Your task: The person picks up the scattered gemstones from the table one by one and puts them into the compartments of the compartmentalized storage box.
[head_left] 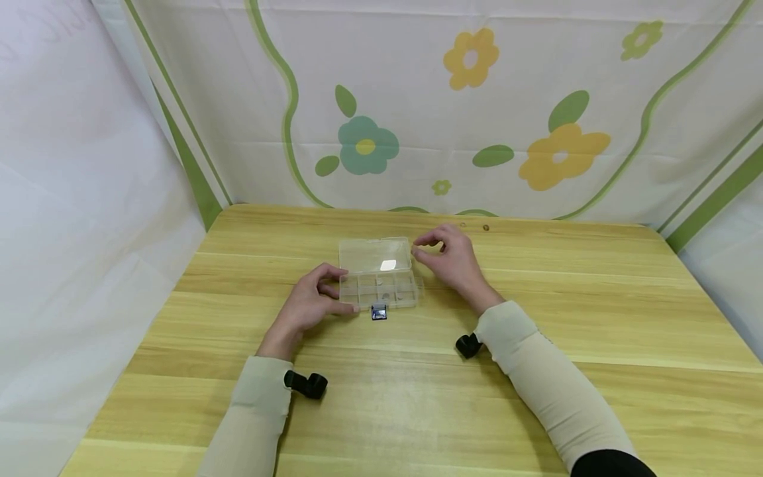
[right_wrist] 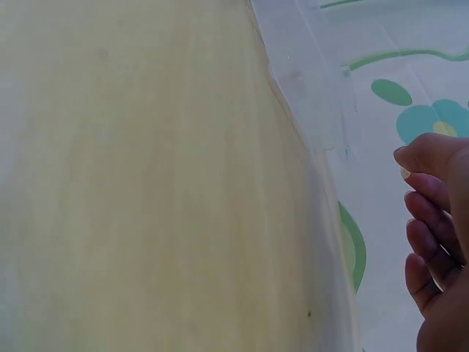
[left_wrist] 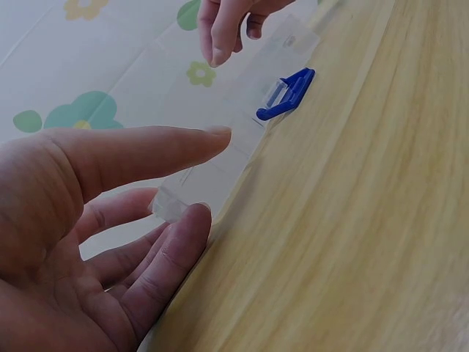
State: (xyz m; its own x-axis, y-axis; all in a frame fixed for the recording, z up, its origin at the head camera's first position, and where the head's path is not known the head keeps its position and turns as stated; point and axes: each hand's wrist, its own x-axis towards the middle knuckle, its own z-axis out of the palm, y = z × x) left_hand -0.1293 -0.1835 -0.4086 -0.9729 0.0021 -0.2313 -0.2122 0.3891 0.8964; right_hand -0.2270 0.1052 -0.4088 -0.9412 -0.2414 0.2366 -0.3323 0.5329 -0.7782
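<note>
A clear plastic compartment box [head_left: 348, 299] lies on the table with its lid [head_left: 363, 255] raised at the back. My left hand [head_left: 308, 301] holds the box's left end, thumb at the front corner and fingers by the side. A few tiny items, too small to identify, sit in its compartments. At the front edge is a blue clasp [left_wrist: 292, 97]. My right hand [head_left: 450, 258] is beside the lid's right edge, thumb and forefinger pinching a tiny pale piece [right_wrist: 404, 173] whose kind cannot be made out.
Two tiny round things, one of them a dark ring [head_left: 485, 227], lie near the table's back edge. The wooden table [head_left: 381, 411] meets a white cloth backdrop [head_left: 411, 79] with printed flowers. Black wrist cameras [head_left: 306, 384] sit on both sleeves.
</note>
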